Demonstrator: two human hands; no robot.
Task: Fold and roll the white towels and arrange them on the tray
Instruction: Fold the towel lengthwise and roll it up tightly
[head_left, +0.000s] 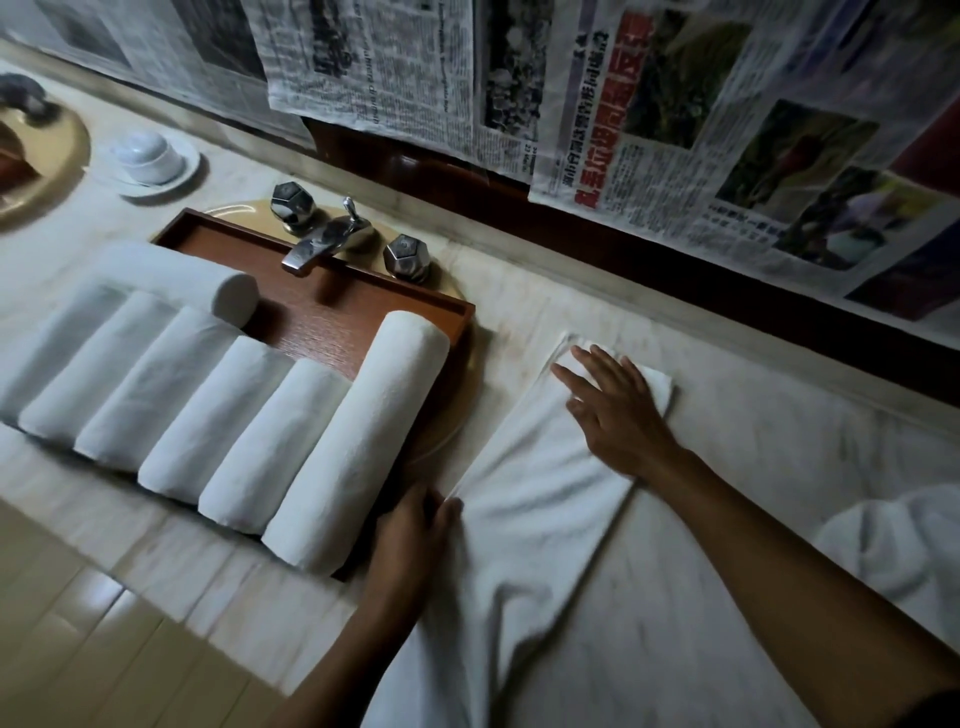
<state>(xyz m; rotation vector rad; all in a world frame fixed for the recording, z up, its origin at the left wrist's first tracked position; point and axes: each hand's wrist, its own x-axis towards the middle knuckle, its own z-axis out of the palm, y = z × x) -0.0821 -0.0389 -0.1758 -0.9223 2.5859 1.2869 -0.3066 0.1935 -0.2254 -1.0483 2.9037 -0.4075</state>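
Observation:
A white towel (535, 483) folded into a long strip lies on the marble counter, right of the tray, its near end hanging over the counter's front edge. My right hand (613, 405) presses flat on the strip's far end with straight, spread fingers. My left hand (415, 525) pinches the strip's left edge near its middle. A wooden tray (332, 312) sits over the sink. Several rolled white towels (234, 410) lie side by side on it, and one more roll (176, 275) lies across their far ends.
A chrome faucet (322, 239) with two knobs stands behind the tray. A white lidded dish (150, 158) and a brass bowl (52, 156) sit far left. Crumpled white cloth (893, 545) lies at the right. Newspaper covers the wall behind.

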